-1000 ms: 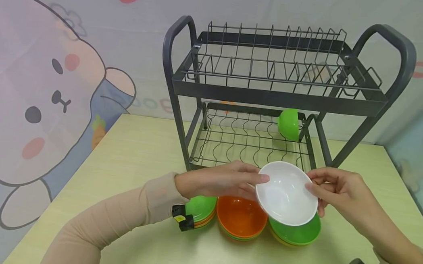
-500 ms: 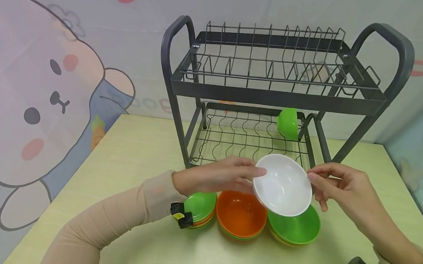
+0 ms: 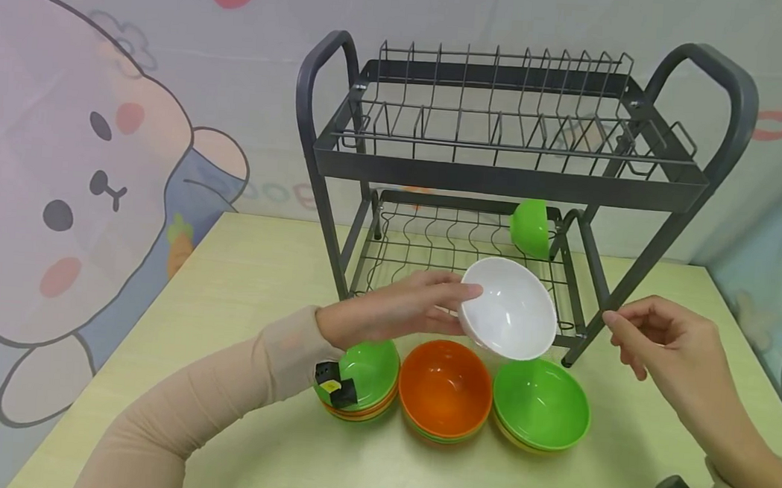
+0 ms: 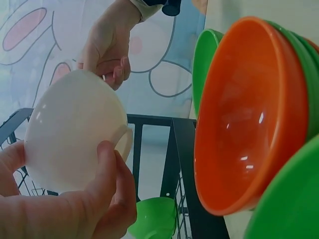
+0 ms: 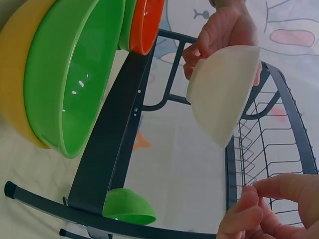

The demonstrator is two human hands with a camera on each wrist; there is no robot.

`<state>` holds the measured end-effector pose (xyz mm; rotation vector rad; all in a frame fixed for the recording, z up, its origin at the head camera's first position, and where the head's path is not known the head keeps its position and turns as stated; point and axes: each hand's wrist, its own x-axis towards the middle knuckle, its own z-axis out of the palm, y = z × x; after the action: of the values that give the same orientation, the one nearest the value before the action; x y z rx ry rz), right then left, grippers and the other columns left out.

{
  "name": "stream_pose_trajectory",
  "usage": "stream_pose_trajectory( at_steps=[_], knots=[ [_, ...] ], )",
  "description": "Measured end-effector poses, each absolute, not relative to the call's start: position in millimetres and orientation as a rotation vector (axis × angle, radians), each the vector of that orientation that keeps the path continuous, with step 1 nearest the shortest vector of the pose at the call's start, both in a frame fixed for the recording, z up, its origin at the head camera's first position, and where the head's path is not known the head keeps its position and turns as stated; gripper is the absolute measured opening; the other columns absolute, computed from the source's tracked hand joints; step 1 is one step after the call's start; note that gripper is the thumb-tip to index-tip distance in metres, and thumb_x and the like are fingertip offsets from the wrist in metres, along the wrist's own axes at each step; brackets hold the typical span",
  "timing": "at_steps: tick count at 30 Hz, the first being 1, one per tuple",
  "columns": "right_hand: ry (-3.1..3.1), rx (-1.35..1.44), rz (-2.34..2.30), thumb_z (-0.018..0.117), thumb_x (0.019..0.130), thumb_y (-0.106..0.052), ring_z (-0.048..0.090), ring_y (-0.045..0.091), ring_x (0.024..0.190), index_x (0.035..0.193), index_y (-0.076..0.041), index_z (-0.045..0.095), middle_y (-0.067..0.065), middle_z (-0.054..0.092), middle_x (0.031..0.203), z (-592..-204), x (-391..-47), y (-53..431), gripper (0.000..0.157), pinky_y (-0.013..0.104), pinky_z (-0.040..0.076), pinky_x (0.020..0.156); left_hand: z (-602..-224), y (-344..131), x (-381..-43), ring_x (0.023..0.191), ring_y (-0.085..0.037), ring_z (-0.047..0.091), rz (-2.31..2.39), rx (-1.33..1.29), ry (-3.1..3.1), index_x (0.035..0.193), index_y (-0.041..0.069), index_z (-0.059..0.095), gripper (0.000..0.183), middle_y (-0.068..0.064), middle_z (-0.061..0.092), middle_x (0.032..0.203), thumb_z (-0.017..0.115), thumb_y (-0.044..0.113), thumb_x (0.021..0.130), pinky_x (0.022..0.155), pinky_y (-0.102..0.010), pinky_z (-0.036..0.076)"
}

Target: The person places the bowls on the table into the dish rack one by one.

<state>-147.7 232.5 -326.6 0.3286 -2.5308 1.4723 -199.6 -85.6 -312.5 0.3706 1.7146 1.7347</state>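
Note:
My left hand (image 3: 421,305) grips a white bowl (image 3: 511,311) by its left rim, the thumb over the edge and the fingers behind it. The bowl is tilted, its inside facing up towards me, in front of the lower rack tier. Its pale underside and foot ring show in the left wrist view, where fingers (image 4: 117,194) press near the foot. My right hand (image 3: 670,343) is apart from the bowl, to its right, with loosely curled fingers and nothing held. A green bowl (image 3: 530,230) stands on its side at the right end of the lower tier.
A dark two-tier dish rack (image 3: 509,178) stands at the back of the table (image 3: 262,266). In front of it are three bowl stacks, topped by a green bowl (image 3: 372,373), an orange bowl (image 3: 445,389) and another green bowl (image 3: 542,402). A patterned cloth (image 3: 261,57) hangs behind.
The right hand has let go of the white bowl and moved away to the right. The left hand has carried the bowl up and slightly left, towards the rack.

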Motion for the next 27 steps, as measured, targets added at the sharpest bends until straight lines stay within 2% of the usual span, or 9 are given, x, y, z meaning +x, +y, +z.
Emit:
stream_pose_trajectory(
  at_steps=[6,11,15,18,22,27],
  knots=[
    [-2.412,0.179,1.462,0.073,0.092,-0.011,0.050,0.015,0.050,0.091,0.000,0.062,0.003,0.057,0.062,-327.5,-153.5,238.5,0.015,0.027,0.038,0.049,-310.7,-88.0,-208.1,0.113,-0.032,0.060,1.797,0.309,1.723,0.144,-0.004,0.033,0.054,-0.019,0.046,0.133,0.054,0.024,0.103,0.099,-0.040,0.050],
    [-2.272,0.106,1.497,0.075,0.089,-0.004,0.053,0.009,0.068,0.097,-0.006,0.057,-0.003,0.057,0.079,-327.2,-161.5,238.0,0.019,0.017,0.040,0.052,-308.1,-89.2,-217.1,0.116,-0.033,0.058,1.844,0.270,1.743,0.145,-0.003,0.033,0.053,-0.020,0.047,0.132,0.054,0.023,0.104,0.096,-0.035,0.053],
    [-1.990,0.065,1.796,0.074,0.084,0.008,0.052,0.013,0.079,0.100,-0.007,0.054,0.005,0.053,0.092,-327.4,-171.6,232.0,0.030,0.011,0.047,0.064,-306.3,-88.7,-224.5,0.115,-0.032,0.058,1.857,0.253,1.772,0.142,-0.004,0.036,0.050,-0.019,0.050,0.127,0.054,0.023,0.104,0.095,-0.034,0.053],
    [-1.738,0.090,2.009,0.072,0.079,0.018,0.053,0.016,0.082,0.102,-0.006,0.052,0.011,0.051,0.097,-328.7,-180.1,226.8,0.039,0.012,0.050,0.070,-305.5,-88.7,-228.9,0.113,-0.029,0.058,1.866,0.260,1.781,0.137,-0.006,0.042,0.045,-0.017,0.053,0.124,0.054,0.022,0.104,0.095,-0.033,0.053],
    [-1.615,0.130,2.116,0.069,0.080,0.022,0.055,0.017,0.086,0.109,-0.006,0.048,0.011,0.051,0.101,-330.5,-189.8,221.9,0.045,0.014,0.052,0.074,-305.6,-89.5,-233.6,0.112,-0.027,0.057,1.884,0.276,1.785,0.133,-0.007,0.047,0.041,-0.015,0.055,0.121,0.053,0.021,0.105,0.095,-0.032,0.053],
    [-1.568,0.244,2.187,0.066,0.085,0.018,0.065,0.016,0.087,0.113,-0.001,0.052,0.012,0.060,0.099,-333.6,-200.0,217.6,0.036,0.018,0.055,0.079,-306.5,-90.9,-240.4,0.112,-0.025,0.056,1.903,0.271,1.794,0.134,-0.006,0.047,0.041,-0.014,0.056,0.122,0.053,0.021,0.104,0.097,-0.033,0.052]
  ],
)
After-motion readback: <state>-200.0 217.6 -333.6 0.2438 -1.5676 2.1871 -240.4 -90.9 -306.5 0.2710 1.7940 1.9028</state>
